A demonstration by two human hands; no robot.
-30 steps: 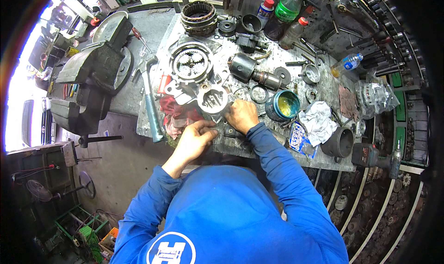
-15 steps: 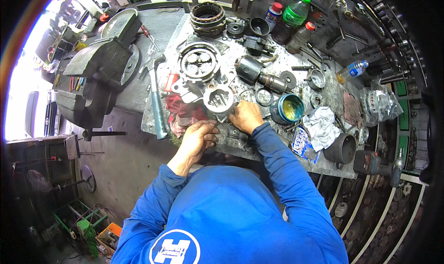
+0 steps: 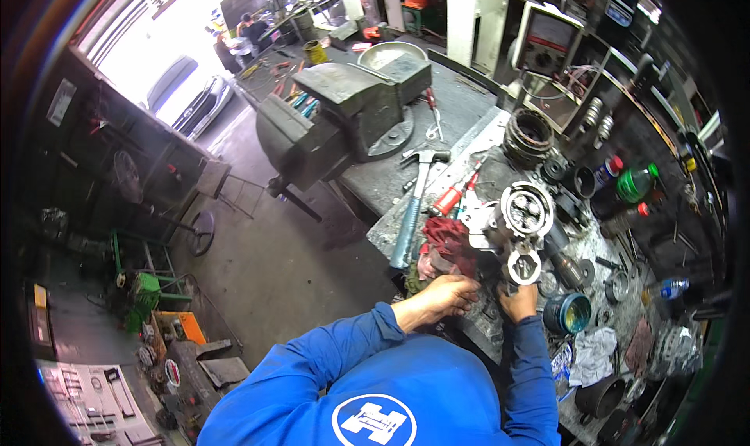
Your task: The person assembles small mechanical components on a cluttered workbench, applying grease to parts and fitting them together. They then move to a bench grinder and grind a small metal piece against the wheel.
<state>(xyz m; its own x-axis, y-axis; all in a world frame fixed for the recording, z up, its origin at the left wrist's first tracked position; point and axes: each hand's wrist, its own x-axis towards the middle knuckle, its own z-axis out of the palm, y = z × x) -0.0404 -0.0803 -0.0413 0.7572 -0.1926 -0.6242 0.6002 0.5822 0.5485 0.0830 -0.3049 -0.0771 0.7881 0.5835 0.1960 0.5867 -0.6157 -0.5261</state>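
A light-grey cast metal housing (image 3: 495,229) lies on the bench before me, with a round open end (image 3: 526,209) and a smaller ring-shaped nose (image 3: 524,267) toward me. My right hand (image 3: 519,301) is closed at the near edge of that nose, fingers partly hidden beneath it. To its left, my left hand (image 3: 445,296) hovers at the bench edge with fingers curled together; whether something small sits in them is hidden. Just beyond the left hand is a crumpled red rag (image 3: 449,239). A claw hammer (image 3: 410,219) with a teal handle lies left of the rag.
A large bench vise (image 3: 340,110) stands at the left, its handle jutting over the floor. Right of my hands are a blue grease tub (image 3: 568,314), a white crumpled cloth (image 3: 594,356) and a dark cylindrical armature (image 3: 566,266). Bottles (image 3: 637,182) stand at the far right.
My view has swung left, so the bench appears farther right and more of the vise and floor shows. My left hand sits farther from the right one. The right stays by the housing's nose.
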